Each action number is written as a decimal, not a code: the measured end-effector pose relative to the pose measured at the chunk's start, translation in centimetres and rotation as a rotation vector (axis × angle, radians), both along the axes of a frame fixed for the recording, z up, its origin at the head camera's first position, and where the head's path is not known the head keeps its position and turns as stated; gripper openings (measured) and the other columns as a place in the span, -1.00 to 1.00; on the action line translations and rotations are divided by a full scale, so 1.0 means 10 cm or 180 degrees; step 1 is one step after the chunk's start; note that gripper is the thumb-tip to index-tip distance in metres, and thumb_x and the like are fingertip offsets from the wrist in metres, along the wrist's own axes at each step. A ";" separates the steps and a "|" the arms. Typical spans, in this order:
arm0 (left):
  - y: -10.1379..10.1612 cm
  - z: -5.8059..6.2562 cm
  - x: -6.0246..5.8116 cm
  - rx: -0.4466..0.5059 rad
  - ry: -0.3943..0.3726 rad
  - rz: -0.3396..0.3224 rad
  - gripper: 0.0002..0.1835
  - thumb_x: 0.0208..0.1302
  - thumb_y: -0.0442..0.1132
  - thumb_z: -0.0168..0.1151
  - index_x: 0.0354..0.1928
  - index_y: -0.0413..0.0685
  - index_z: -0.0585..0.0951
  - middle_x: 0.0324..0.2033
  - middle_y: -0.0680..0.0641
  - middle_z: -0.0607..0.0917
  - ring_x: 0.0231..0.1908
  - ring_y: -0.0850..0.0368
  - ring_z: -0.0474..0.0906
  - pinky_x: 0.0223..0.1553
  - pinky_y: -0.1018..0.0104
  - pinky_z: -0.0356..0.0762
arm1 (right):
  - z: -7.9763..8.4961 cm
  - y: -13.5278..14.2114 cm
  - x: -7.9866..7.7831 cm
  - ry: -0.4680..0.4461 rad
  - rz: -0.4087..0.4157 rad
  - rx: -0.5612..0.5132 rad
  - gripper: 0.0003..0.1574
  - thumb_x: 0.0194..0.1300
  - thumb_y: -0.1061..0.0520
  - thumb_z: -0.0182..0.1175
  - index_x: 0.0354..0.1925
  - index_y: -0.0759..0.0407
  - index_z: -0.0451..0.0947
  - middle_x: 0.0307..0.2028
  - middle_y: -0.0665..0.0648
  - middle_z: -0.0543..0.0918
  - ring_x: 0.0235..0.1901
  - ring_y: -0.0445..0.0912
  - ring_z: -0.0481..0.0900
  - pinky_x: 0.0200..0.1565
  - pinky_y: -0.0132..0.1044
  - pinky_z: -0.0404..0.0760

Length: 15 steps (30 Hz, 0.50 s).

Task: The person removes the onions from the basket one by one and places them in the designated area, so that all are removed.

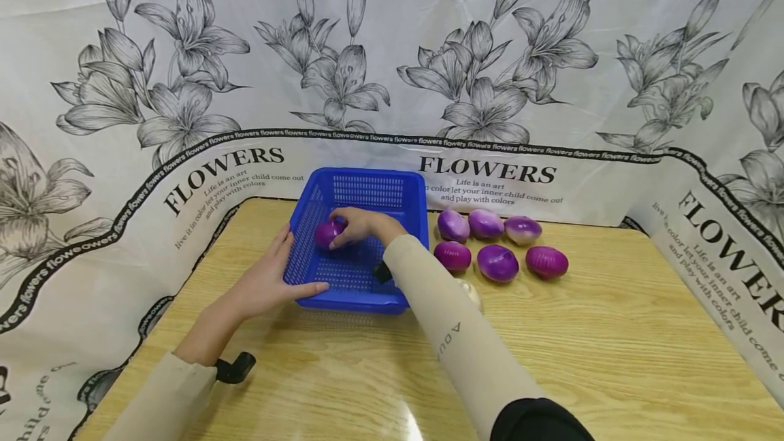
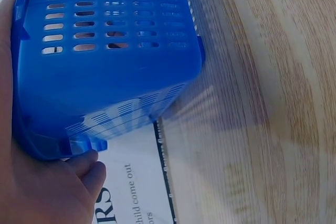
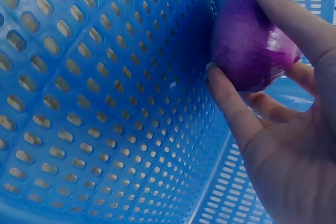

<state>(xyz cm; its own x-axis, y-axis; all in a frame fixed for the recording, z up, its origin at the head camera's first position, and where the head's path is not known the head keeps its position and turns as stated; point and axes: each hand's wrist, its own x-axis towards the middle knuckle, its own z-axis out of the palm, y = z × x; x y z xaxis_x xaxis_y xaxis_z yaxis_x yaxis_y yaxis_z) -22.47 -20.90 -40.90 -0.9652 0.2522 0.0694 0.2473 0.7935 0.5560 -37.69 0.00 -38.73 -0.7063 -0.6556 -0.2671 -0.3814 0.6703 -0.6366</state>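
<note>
A purple onion [image 1: 327,234] is in my right hand [image 1: 358,224], inside the blue plastic basket [image 1: 418,213] near its left wall. In the right wrist view, thumb and fingers grip the onion [image 3: 252,40] around its sides, just off the perforated basket wall. My left hand [image 1: 263,284] holds the basket's left rim at the near corner, its thumb over the front edge. The left wrist view has the fingers [image 2: 93,177] bent against the rim of the basket [image 2: 105,77].
Several purple onions [image 1: 498,263] lie in two rows right of the basket on the wooden table [image 1: 588,339]. A pale round object [image 1: 470,293] is partly hidden by my right sleeve. Flower-printed cloth [image 1: 490,175] borders the table behind and at both sides.
</note>
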 end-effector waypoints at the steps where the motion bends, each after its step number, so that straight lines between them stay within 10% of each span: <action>1: 0.00 0.00 0.00 -0.0003 -0.0007 0.0002 0.43 0.08 0.54 0.29 0.62 -0.26 -0.20 0.63 -0.17 -0.30 0.56 -0.36 -0.15 0.46 -0.33 0.03 | 0.00 0.00 0.01 0.0027 -0.0004 0.0034 -0.11 0.36 0.03 0.38 0.50 0.16 0.24 0.35 0.29 0.44 0.25 0.10 0.53 0.19 -0.16 0.62; 9: 0.01 -0.01 0.00 0.0019 0.0001 -0.0010 0.43 0.09 0.53 0.29 0.62 -0.26 -0.20 0.63 -0.17 -0.30 0.56 -0.37 -0.14 0.45 -0.35 0.04 | 0.09 0.03 0.02 0.0405 0.0045 0.0234 -0.12 0.36 -0.10 0.38 0.50 0.08 0.29 0.37 0.20 0.44 0.26 0.05 0.51 0.24 -0.13 0.57; 15: 0.01 -0.01 0.00 0.0037 0.0021 -0.0015 0.44 0.07 0.54 0.31 0.63 -0.24 -0.22 0.63 -0.16 -0.31 0.57 -0.34 -0.16 0.44 -0.35 0.06 | 0.48 0.20 0.06 0.0796 0.0132 0.0001 -0.14 0.34 -0.08 0.40 0.47 0.14 0.34 0.31 0.22 0.51 0.25 0.06 0.53 0.24 -0.10 0.56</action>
